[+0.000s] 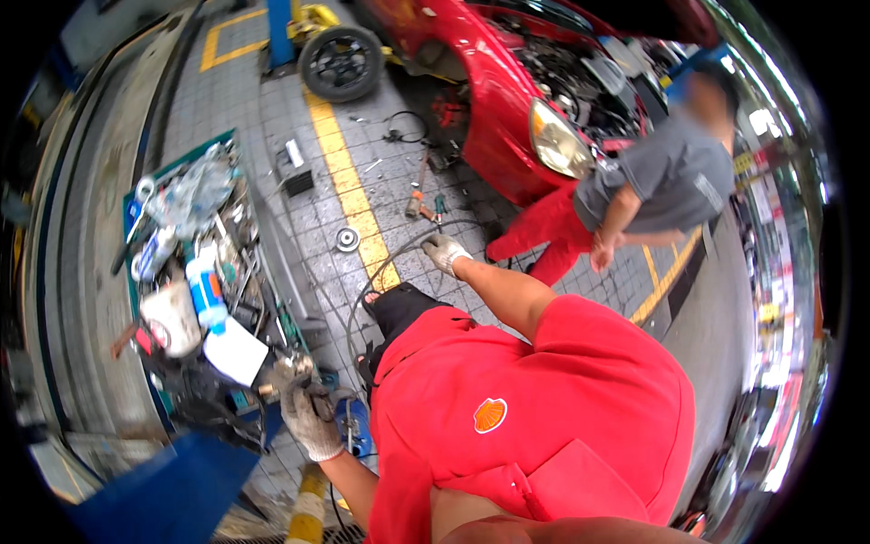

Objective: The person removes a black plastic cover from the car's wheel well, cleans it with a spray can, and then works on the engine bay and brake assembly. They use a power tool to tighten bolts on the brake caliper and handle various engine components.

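My left hand (313, 424), in a pale work glove with dark soiling, is closed beside the near end of the tool cart (288, 313). Its fingers curl round something dark that I cannot make out, and a metal part (292, 370) shows just beyond them. My right hand (444, 254), also gloved, reaches forward above the floor with loosely bent fingers and nothing visible in them. A dark hose (385, 263) runs past its fingertips; whether they touch cannot be made out. Beyond lies an orange-and-grey power tool (417, 204) on the tiles.
The cart carries a white tub (170, 319), a blue-and-white bottle (207, 292) and loose tools. A red car (489, 100) with its hood up stands ahead. Near it are a removed wheel (342, 63) and a person in grey (648, 177) at right. A round metal part (348, 239) lies on the floor.
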Demonstrator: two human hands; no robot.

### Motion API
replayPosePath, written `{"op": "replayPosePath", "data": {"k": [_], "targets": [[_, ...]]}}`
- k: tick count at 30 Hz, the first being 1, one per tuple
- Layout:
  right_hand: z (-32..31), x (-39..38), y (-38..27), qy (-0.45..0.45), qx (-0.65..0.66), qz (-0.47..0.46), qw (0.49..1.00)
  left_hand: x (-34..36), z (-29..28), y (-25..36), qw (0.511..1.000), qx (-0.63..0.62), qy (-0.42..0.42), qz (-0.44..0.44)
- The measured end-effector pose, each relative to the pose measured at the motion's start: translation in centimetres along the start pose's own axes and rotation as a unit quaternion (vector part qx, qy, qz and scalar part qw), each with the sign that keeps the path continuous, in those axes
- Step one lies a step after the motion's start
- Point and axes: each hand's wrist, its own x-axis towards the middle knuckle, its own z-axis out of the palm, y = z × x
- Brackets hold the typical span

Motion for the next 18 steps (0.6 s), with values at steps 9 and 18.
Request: {"op": "replayPosePath", "data": {"k": [9, 18], "targets": [[-3.8, 2.1, 9.2, 0.082, 0.096, 0.104, 0.987, 6.4, 12.1, -1.1, 0.991, -0.015, -0.131, -0.009], [-2.8, 15.6, 17.4, -0.005, 0.082, 0.074, 0.994, 16.7, 26.7, -3.9, 0.985, 0.078, -0.062, -0.143]]}}
